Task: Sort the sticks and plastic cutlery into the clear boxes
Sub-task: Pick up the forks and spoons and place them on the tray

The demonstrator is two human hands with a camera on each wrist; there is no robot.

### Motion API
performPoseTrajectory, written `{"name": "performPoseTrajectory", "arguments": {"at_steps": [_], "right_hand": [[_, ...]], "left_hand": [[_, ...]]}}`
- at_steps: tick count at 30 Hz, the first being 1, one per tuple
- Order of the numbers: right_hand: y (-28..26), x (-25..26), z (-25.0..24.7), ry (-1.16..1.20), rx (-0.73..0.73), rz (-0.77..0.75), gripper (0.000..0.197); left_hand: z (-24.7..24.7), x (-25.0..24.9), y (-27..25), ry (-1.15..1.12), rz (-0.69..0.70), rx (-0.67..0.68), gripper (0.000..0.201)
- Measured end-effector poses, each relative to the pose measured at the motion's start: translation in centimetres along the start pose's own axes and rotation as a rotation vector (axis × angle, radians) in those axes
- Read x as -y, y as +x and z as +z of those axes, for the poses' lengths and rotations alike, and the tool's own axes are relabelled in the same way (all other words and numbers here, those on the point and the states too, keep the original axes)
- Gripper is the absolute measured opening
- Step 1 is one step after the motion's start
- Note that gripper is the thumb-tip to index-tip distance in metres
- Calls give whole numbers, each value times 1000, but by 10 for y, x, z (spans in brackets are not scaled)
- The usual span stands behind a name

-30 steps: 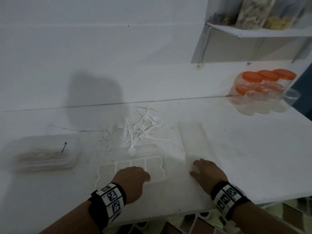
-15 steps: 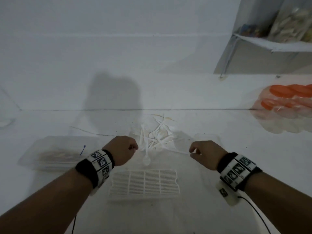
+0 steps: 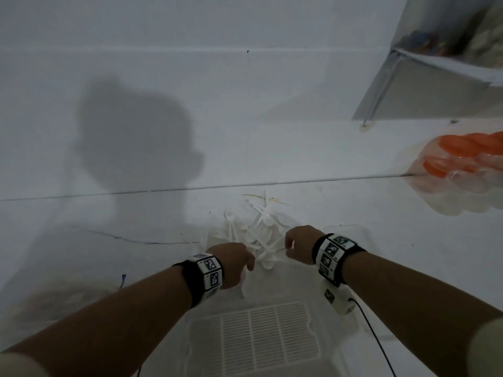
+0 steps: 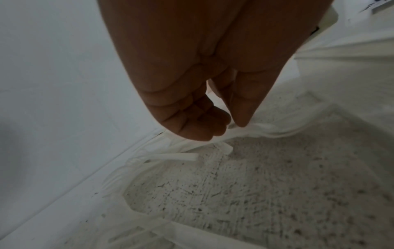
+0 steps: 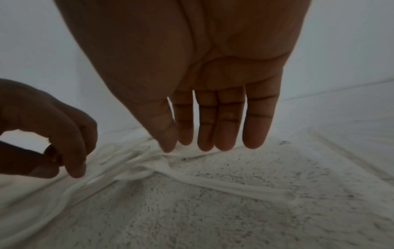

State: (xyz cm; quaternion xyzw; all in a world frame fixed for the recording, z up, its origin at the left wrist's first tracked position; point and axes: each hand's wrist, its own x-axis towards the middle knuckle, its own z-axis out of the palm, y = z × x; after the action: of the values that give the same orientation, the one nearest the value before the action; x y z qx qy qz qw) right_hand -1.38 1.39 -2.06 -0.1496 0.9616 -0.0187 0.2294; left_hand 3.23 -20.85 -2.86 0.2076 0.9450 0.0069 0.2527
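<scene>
A heap of white plastic cutlery and thin sticks (image 3: 258,229) lies mid-table. My left hand (image 3: 246,263) is at the heap's near left edge. Its curled fingers and thumb (image 4: 228,128) pinch a white plastic utensil (image 4: 262,126) there. My right hand (image 3: 287,248) is at the near right edge, fingers pointing down. Its thumb and forefinger (image 5: 177,144) close on the raised end of another white utensil (image 5: 213,178). One clear box (image 3: 356,229) sits just behind my right wrist. Another clear box (image 3: 40,303), blurred, is at the left.
A white slatted grid tray (image 3: 253,338) lies close in front of me, between my forearms. Clear jars with orange lids (image 3: 462,153) stand at the far right against the wall, under a shelf (image 3: 435,63). A cable (image 3: 375,336) trails from my right wrist.
Both hands left the table's near edge by the grid tray and moved forward to the cutlery heap, closing in from either side. The view tipped down and nearer.
</scene>
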Motion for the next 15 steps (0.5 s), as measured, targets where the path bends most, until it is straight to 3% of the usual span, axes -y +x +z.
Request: {"name": "performPoseTrajectory", "arguments": {"at_steps": [7,12,15], "right_hand": [[26,8,14,-104,126,-78,39],[32,-8,19,-70,145,-123,23],[31,-19,14,-31,97,-159,7]], "left_hand": [[10,5,11,58,127,40,29],[12,14,10,-46,161,-56,24],[10,21,3,-204,192,-205,22]]}}
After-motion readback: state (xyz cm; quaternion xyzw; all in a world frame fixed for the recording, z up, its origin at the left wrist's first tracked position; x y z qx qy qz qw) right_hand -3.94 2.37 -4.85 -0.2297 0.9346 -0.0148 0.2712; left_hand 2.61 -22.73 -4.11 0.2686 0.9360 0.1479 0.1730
